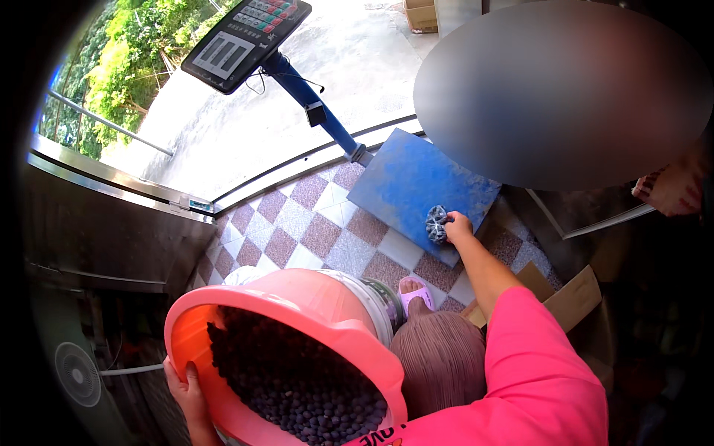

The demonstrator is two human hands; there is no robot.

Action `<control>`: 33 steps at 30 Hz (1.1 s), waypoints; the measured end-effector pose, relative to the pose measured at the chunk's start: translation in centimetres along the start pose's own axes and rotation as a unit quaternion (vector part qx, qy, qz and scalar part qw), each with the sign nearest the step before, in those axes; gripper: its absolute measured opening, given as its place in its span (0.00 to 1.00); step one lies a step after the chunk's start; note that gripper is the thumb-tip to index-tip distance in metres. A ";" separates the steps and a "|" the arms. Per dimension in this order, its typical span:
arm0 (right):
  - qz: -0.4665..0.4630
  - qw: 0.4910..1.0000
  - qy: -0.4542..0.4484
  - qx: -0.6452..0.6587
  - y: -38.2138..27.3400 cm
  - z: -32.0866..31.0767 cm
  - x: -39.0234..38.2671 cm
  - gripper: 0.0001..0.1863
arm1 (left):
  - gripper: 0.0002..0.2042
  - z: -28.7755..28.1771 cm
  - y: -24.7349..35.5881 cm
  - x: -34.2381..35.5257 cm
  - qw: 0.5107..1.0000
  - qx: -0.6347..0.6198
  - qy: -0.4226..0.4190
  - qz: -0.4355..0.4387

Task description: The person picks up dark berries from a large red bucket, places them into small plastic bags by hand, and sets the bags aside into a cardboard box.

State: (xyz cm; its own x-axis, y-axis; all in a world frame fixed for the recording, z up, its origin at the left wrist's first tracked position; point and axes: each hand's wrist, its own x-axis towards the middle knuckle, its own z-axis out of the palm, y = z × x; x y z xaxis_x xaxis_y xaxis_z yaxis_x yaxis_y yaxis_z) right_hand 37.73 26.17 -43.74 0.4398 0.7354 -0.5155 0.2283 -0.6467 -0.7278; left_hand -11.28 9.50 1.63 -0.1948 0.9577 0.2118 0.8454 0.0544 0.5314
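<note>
A large pink basin (320, 299) tilts in front of me, holding a mass of small, round, dark purple-black berries (320, 407). My left hand (186, 390) is closed on the basin's left rim, thumb inside. To the right, my right arm reaches forward over the blue platform (413, 178) of a floor scale. My right hand (459, 227) is closed on a small, bunched grey-and-black patterned bundle (436, 224), just above or on the platform; I cannot tell which. Whether that bundle is cloth or a bag is unclear.
Beyond the platform, a blue post (316, 108) carries the scale's display (245, 44). White buckets (364, 297) stand beside the basin. An open cardboard box (574, 299) lies right. Another person's hand (673, 186) shows at the far right. A fan (77, 374) is at the left.
</note>
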 end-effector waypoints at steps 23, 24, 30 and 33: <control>0.011 0.977 -0.194 0.094 9.6 -1.7 -16.0 0.14 | 0.14 -0.2 1.9 -0.6 0.996 0.070 0.048 -0.012; 0.030 0.973 -0.202 0.103 9.4 -1.7 -16.0 0.14 | 0.13 -0.2 2.2 -0.6 0.997 0.061 0.044 -0.024; 0.099 0.952 -0.213 0.194 9.1 -1.9 -16.2 0.14 | 0.13 -0.2 2.3 -0.4 0.998 0.043 0.037 -0.022; 0.100 0.942 -0.211 0.242 9.9 -1.4 -15.3 0.14 | 0.13 -0.1 2.3 0.0 0.999 0.021 0.025 0.017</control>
State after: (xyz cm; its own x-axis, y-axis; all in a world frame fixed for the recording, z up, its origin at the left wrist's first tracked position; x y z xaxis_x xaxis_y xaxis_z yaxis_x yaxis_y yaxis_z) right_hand 34.47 8.24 -42.49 0.0244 0.6893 -0.7241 -0.2896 -0.6884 -0.6650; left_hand -9.42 9.64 2.90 -0.1886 0.9442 0.2702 0.8723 0.0346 0.4878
